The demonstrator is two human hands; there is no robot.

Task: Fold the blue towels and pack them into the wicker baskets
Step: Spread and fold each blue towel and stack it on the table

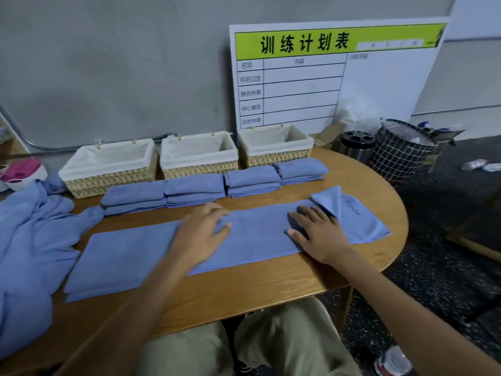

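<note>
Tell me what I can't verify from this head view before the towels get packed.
- Unfolded towel pile: cut off by the left edge, count unknown.
- Folded stacks: layers merge, so towels per stack are unclear.
- Basket floors: near walls and liners hide part of each.
- Long towel under the left hand and right hand: creases there are covered.

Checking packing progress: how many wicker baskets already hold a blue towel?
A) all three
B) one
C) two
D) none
D: all three wicker baskets show only white liner, while the folded towels lie on the table in front.
</note>
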